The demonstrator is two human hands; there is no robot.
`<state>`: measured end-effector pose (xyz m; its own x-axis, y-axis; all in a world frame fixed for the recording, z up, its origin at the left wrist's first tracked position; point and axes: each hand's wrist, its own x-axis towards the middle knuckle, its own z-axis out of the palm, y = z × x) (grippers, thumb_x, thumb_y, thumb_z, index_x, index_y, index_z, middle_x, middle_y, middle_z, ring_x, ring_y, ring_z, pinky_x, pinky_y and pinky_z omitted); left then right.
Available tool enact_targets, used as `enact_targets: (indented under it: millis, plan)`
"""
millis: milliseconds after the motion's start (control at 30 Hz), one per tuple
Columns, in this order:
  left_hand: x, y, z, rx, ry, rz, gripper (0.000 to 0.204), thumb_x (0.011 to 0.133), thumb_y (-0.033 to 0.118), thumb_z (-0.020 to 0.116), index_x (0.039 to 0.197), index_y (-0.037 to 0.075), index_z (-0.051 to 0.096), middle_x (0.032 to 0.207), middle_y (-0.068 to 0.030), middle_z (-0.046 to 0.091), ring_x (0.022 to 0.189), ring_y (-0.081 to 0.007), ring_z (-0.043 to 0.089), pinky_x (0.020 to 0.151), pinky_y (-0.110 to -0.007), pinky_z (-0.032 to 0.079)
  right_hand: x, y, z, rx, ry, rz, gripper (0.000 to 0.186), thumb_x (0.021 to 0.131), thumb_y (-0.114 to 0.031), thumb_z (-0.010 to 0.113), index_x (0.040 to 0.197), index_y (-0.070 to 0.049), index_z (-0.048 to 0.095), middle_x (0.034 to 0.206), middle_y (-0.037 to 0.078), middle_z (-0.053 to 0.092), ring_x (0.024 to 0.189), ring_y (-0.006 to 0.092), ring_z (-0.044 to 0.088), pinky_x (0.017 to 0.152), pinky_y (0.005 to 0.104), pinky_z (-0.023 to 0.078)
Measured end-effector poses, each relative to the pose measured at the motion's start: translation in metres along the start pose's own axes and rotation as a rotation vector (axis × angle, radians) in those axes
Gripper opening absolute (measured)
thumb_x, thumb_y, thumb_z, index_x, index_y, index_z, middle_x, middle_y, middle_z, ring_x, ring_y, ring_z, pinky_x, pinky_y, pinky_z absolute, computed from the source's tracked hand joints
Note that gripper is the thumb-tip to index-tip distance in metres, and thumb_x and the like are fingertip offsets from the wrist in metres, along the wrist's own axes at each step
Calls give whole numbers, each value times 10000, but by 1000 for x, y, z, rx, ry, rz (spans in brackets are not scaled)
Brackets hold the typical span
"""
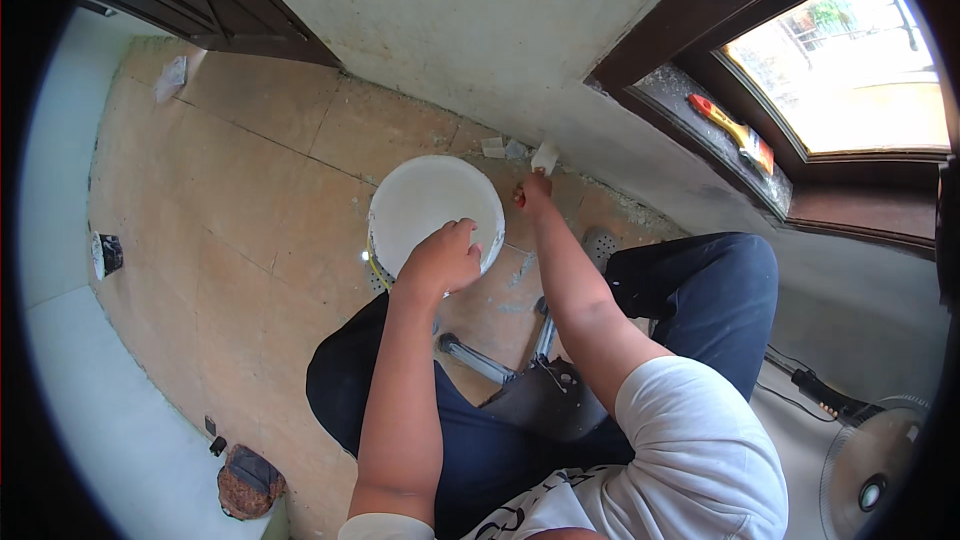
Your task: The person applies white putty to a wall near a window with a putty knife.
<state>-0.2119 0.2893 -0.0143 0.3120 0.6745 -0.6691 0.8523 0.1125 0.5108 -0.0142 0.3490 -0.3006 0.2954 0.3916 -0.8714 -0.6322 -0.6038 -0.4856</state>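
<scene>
Left hand [443,260] grips white bucket [432,202] rim (near side); right hand [534,194] beyond.

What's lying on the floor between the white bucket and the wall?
In the head view, small pale scraps lie between the white bucket and the wall.

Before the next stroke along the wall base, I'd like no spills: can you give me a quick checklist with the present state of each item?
1. Left hand steadying the round white plastic bucket by its near rim: ok.
2. Bucket upright on the tan tiled floor: ok.
3. Right hand at the wall base, gripping a red-handled tool: ok; its white end touches the wall.
4. How full the bucket is: cannot tell.
5. Floor around the bucket clean: not ok, pale smears.
</scene>
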Motion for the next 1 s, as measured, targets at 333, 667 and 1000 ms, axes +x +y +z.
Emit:
enact_targets:
  millis: [333, 667, 1000]
  plan:
    - [1, -5, -1, 17, 16, 20, 391, 924, 223, 498, 1268, 38, 497, 1238, -183, 559, 1137, -325, 543, 965, -387, 426, -76, -50, 20, -408, 170, -371, 451, 993, -325, 361, 698, -17, 510, 540, 103, 512, 429, 218, 501, 389, 353, 400]
    - [-3, -6, -1, 6, 23, 36, 394, 920, 214, 505, 1267, 28, 498, 1252, -191, 548, 1136, -319, 548, 963, -387, 429, -132, -30, 20, 65, 44, -1116, 306, 1000, -223, 402, 777, -29, 482, 682, 19, 505, 624, 104, 479, 537, 280, 393]
    - [-9, -9, 1, 25, -13, -33, 404, 925, 228, 485, 1277, 29, 491, 1267, -189, 536, 1157, -328, 530, 985, -390, 414, -16, 7, 7, -293, 202, -920, 348, 1004, -215, 339, 849, 40, 517, 746, 122, 563, 664, 217, 530, 609, 372, 420]
